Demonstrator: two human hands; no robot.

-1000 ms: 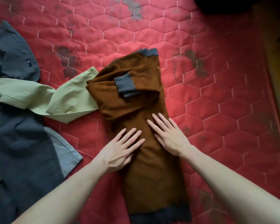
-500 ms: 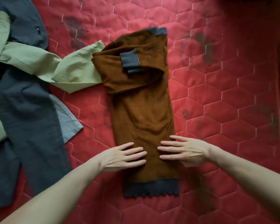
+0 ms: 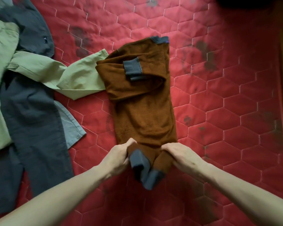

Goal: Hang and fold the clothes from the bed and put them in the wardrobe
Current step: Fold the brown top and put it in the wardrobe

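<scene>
1. My left hand (image 3: 119, 158) and right hand (image 3: 180, 154) each pinch the sweater's (image 3: 144, 108) grey hem (image 3: 147, 175), fingers curled round it.
2. The sweater lies on the bed (image 3: 227, 95); an uneven lift could skew the fold.
3. Its tucked sleeve cuff (image 3: 132, 69) may slip loose, I reckon.

A brown sweater (image 3: 142, 101) with grey cuffs and hem is lying lengthwise on a red quilted bed (image 3: 227, 103), folded narrow, one sleeve laid across its upper part. Its near hem is being bunched and lifted. To the left, a light green shirt (image 3: 39, 69) and dark grey trousers (image 3: 34, 121) are lying spread and overlapping.
</scene>
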